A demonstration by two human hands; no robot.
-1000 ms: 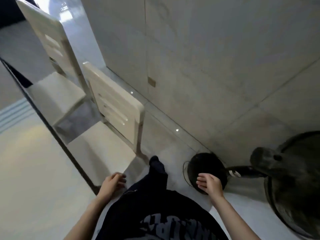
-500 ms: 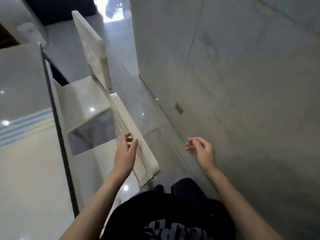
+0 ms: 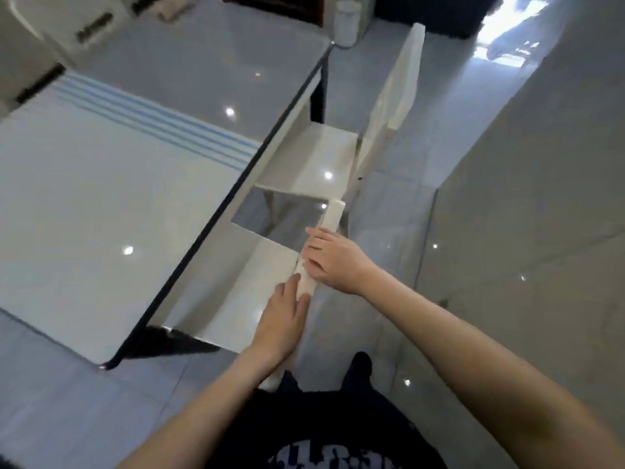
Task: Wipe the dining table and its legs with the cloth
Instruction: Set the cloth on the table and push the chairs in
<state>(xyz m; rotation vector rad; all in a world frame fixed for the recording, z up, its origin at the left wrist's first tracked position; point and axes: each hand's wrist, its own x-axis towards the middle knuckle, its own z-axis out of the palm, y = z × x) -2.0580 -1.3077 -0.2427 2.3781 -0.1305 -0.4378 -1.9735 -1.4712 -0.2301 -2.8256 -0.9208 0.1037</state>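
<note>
Your left hand [image 3: 282, 319] has just settled flat and your right hand [image 3: 336, 262] grips the chair backrest [image 3: 334, 214], probably clearing table [image 3: 101, 198] access.

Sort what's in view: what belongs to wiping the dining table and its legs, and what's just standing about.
For the job: dining table; its dark leg; left hand and right hand, both on the near chair backrest. No cloth in view.

Standing about: far chair; white canister beyond the table's far corner.
</note>
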